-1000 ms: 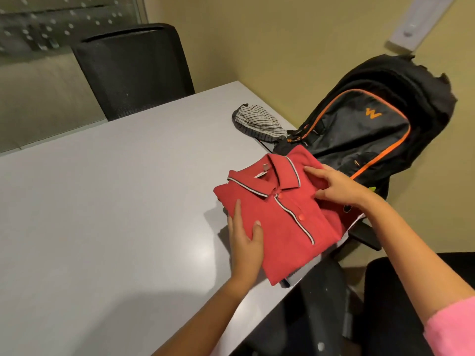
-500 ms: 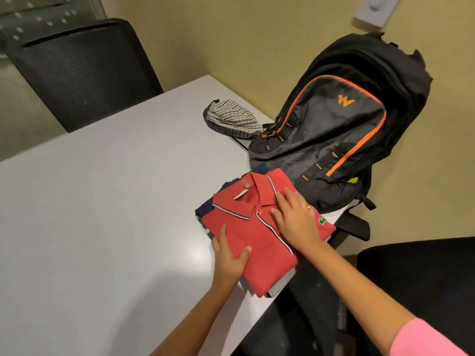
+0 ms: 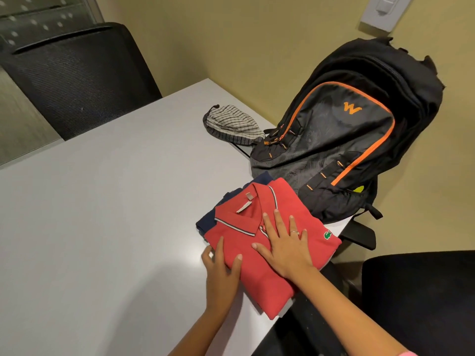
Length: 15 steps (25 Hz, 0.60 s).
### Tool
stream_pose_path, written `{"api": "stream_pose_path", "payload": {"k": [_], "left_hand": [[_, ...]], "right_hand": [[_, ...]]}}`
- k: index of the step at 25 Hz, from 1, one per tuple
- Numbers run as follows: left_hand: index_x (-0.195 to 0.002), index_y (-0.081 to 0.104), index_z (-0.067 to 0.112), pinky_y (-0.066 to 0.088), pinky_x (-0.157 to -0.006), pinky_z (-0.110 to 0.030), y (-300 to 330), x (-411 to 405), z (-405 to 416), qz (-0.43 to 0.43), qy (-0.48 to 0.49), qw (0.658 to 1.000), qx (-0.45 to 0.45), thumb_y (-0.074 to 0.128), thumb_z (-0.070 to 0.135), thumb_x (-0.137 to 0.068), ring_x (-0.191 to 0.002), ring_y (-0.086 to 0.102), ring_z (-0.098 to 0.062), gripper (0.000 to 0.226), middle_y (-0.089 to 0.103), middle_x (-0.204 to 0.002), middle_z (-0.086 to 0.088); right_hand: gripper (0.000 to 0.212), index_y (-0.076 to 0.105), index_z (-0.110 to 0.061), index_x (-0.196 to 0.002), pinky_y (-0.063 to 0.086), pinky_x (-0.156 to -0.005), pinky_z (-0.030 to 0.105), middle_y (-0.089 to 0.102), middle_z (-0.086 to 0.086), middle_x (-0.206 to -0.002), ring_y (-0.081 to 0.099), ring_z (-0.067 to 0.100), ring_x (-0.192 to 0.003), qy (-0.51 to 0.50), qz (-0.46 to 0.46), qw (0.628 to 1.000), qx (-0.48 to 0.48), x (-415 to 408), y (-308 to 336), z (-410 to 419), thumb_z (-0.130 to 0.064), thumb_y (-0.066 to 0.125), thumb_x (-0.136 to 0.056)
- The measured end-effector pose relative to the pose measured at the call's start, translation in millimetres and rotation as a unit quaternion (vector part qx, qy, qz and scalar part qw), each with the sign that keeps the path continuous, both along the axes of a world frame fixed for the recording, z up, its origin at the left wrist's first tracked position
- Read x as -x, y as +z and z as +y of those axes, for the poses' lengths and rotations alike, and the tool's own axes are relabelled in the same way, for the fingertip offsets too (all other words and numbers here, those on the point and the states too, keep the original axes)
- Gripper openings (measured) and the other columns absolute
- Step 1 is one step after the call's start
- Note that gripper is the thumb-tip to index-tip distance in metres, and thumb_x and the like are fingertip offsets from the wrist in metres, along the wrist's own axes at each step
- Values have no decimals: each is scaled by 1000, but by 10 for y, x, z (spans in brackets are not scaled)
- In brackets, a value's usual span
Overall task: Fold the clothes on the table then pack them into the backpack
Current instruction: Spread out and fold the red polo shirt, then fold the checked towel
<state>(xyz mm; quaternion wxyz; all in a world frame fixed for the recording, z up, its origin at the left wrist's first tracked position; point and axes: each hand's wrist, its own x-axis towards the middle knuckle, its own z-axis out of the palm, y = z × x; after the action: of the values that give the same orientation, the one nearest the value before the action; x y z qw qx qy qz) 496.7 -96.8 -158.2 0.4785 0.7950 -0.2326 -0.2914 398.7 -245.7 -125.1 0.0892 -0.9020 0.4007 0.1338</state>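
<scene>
Your left hand (image 3: 223, 269) sits at the near-left edge of the folded red polo shirt (image 3: 270, 242), thumb on top of the fabric, fingers reaching along and under the edge w/ one fingertip on the table (image 3: 102, 214); it grips that edge lightly. Left of it: bare grey table surface, and a black mesh chair (image 3: 77, 80) at the far-left corner.

Your right hand (image 3: 284, 244) lies flat on the shirt, fingers straight and spread, palm down just below the collar and placket; ring visible on one finger. It presses, holds nothing.

Shirt is folded, collar up, green logo toward its right side, lying at the near-right corner of the table, partly overhanging the edge. It rests on top of a navy garment (image 3: 208, 222), which shows only at the shirt's far-left side. A pale layer shows under the shirt's near edge; cannot tell what it is.

Beyond the shirt, near the wall: a striped cloth item (image 3: 232, 124), crumpled, not folded, touching the backpack's base.

Right: black backpack (image 3: 347, 140) w/ orange trim, leaning vs. the wall, its lower end beside the shirt's far edge. Whether its main compartment is unzipped: cannot tell. Far right, a second dark chair (image 3: 421, 299) seat.
</scene>
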Motion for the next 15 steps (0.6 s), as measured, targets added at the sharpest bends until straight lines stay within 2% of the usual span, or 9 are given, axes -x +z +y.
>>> {"api": "stream_pose_path", "payload": {"k": [2, 4, 6, 7, 9, 10, 12, 15], "left_hand": [[-142, 42, 24, 49, -97, -36, -84, -300, 4, -80, 11, 997, -8, 50, 44, -93, -116, 51, -18, 54, 29, -141, 3], [-137, 49, 22, 50, -95, -40, -159, -652, -17, -149, 13, 988, -22, 45, 39, -94, -116, 50, -21, 47, 35, -139, -1], [-135, 51, 21, 48, -93, -40, -199, -998, -72, -197, 2, 979, -51, 42, 37, -94, -117, 49, -24, 46, 43, -137, -3], [-135, 52, 19, 47, -92, -41, -240, -1151, -107, -223, -13, 972, -74, 40, 36, -94, -117, 50, -27, 46, 46, -137, -5], [-136, 53, 16, 47, -92, -44, -330, -1437, -182, -264, -48, 956, -122, 36, 36, -95, -121, 51, -31, 48, 50, -138, -9], [-137, 52, 15, 46, -94, -45, -376, -1577, -228, -271, -62, 949, -146, 34, 38, -94, -124, 49, -32, 51, 50, -140, -10], [-140, 48, 16, 42, -100, -47, -477, -1829, -304, -271, -84, 939, -196, 29, 43, -94, -135, 40, -30, 56, 43, -147, -9], [-142, 45, 19, 34, -105, -49, -600, -2089, -415, -290, -91, 917, -257, 31, 38, -98, -142, 29, -28, 50, 34, -153, -8]], "right_hand": [[82, -7, -37, -151, 18, -109, 63, -1, 0, -162, 6, 42, -146, 3, -2, 1000, 5, -10, -17, -14, -79, 6, -82], [78, 17, -38, -151, 27, -104, 61, 23, 4, -157, 23, 41, -141, -11, -23, 999, 23, -39, -14, -45, -77, 7, -84], [69, 51, -35, -133, 40, -92, 54, 49, 5, -134, 45, 37, -123, -35, -89, 993, 65, -121, -3, -90, -72, 14, -88], [61, 62, -32, -118, 43, -84, 49, 55, 4, -120, 51, 34, -111, -42, -128, 987, 92, -175, -18, -122, -67, 22, -89], [45, 69, -25, -95, 44, -73, 42, 56, 1, -102, 52, 29, -94, -45, -203, 969, 136, -338, -32, -219, -54, 34, -91], [40, 69, -24, -91, 43, -70, 40, 55, 0, -98, 51, 28, -91, -43, -229, 962, 146, -457, -21, -291, -48, 38, -91], [30, 68, -23, -91, 43, -69, 38, 56, -1, -98, 50, 27, -91, -32, -267, 951, 151, -713, 13, -459, -40, 44, -89], [23, 68, -19, -93, 42, -69, 37, 58, 0, -100, 52, 28, -93, 11, -303, 939, 159, -1154, 19, -805, -26, 47, -85]]}}
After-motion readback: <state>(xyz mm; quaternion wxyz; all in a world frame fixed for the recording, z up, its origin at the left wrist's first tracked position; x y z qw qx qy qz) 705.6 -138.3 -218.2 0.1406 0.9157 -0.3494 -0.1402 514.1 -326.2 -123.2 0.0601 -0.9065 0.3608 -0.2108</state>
